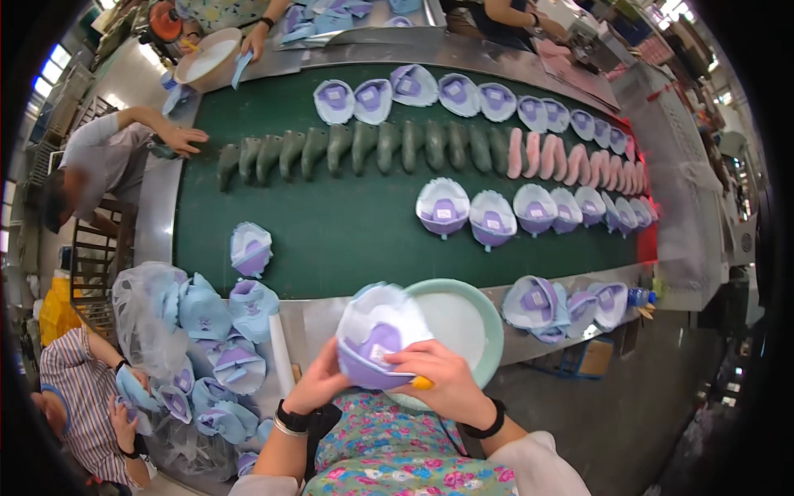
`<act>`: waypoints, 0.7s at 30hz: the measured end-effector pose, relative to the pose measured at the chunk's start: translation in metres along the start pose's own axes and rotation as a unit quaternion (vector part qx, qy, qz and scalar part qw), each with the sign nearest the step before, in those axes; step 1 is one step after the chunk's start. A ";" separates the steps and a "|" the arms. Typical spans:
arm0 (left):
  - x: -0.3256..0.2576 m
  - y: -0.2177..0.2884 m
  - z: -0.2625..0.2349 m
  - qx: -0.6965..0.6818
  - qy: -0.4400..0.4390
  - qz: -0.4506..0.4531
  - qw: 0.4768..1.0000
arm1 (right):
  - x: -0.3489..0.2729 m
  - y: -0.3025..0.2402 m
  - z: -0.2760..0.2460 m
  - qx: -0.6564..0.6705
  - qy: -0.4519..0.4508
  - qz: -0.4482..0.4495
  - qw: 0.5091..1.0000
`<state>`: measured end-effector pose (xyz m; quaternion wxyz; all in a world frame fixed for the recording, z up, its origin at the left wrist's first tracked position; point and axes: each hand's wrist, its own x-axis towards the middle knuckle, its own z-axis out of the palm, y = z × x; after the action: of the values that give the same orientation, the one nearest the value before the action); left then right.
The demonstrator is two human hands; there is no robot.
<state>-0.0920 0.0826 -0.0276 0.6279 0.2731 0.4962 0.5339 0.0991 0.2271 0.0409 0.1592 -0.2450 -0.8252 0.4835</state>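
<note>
In front of me a lilac and white shoe upper [376,331] is tilted with its hollow side up, a small white label inside. My left hand [325,376] is closed on its left edge. My right hand [442,380] is closed too, fingers pressed on the upper near the label. A yellow handle [423,383] sticks out between the right fingers; the rest of that tool is hidden. Just behind the right hand stands a pale green basin [494,331] with something white in it, partly covered by the upper.
Across the green conveyor belt [347,240] run rows of dark green shoe lasts [364,147], pink insoles [546,155] and shoe uppers [533,207]. Piled uppers [207,310] and clear plastic bags lie at left. More uppers [529,302] lie right of the basin. Co-workers sit at left and far side.
</note>
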 end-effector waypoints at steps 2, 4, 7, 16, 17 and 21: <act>-0.014 -0.014 0.013 0.031 -0.016 -0.023 0.999 | -0.006 -0.009 0.000 0.064 -0.053 0.062 0.995; -0.016 -0.009 0.023 0.099 0.015 0.024 0.995 | -0.006 -0.018 0.002 0.079 -0.096 0.105 0.987; -0.019 -0.002 0.027 0.113 0.033 0.055 0.992 | -0.015 -0.017 -0.006 0.064 -0.124 0.102 0.985; -0.087 -0.032 0.044 -0.051 -0.238 -0.125 0.962 | -0.072 0.059 -0.031 -0.138 0.149 0.130 0.971; -0.084 -0.029 0.043 -0.016 -0.282 -0.107 0.953 | -0.081 0.067 -0.030 -0.119 0.170 0.189 0.960; -0.067 -0.007 0.054 0.013 -0.336 -0.103 0.936 | -0.103 0.086 -0.025 -0.045 0.213 0.342 0.914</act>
<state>-0.0358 0.0276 0.0080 0.8055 0.3922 0.2890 0.3373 0.2188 0.2232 -0.0251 0.1450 -0.6161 -0.6588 0.4067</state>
